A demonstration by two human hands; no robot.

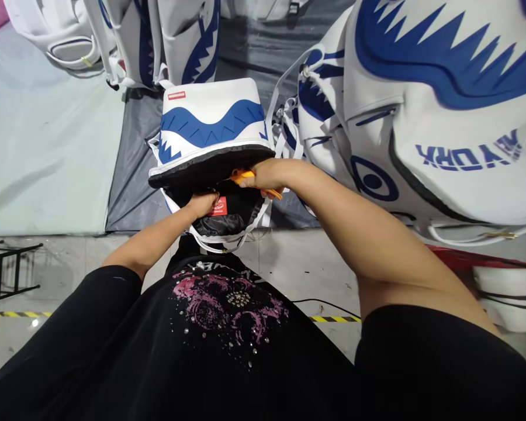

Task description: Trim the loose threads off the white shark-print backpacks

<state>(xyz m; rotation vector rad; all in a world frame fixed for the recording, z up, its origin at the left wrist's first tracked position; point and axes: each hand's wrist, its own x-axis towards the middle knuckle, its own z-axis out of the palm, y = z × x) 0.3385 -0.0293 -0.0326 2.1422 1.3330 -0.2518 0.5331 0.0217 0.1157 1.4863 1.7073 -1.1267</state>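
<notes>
Black shirt (210,351) fills the view closest to me, pink print and shiny studs across its front, and just beyond it, at the near edge of the grey sheet (134,175), sits the open backpack (214,117)! White and blue, zigzag teeth across its raised lid, a little red patch up in the corner, black lining showing below. Into that opening goes my left hand (203,203), fingers curled in together at the left end of the red label (220,206); whether they pinch the label or the lining, I can't tell. Over on the other side, my right hand (268,175) is clamped around the orange-handled tool (242,174), fingers wrapped about its grips just under the lid, its working end lost against the dark inside. White cord (223,240) loops round the backpack's near rim. And look to the right: a big white bag (456,134) with huge blue teeth and a blue eye, smaller ones bunched up beside it! More white-and-blue bags (158,47) line up at the back left, near the pale green sheet (48,146).
</notes>
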